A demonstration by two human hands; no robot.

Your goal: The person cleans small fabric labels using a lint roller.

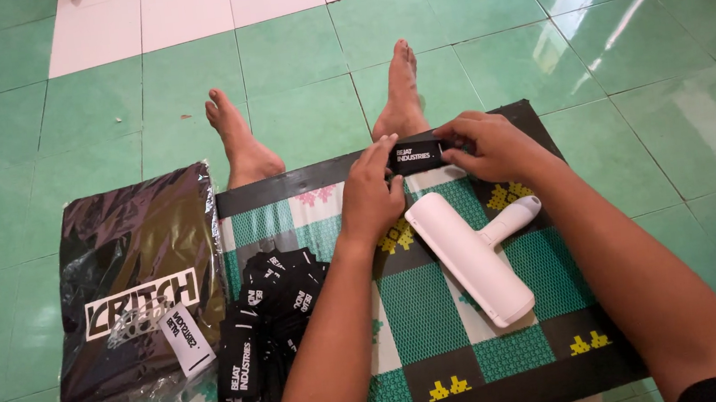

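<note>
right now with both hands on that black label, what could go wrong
1. The left hand and right hand hold the black label at the mat's far edge; it could slip onto the tiled floor.
2. The white lint roller lies right under the forearms, so a wrist might knock it.
3. The heap of black labels sits by the left elbow and could scatter.

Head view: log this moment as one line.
left hand + right hand: holding black label | white lint roller: on mat | label pile: left
</note>
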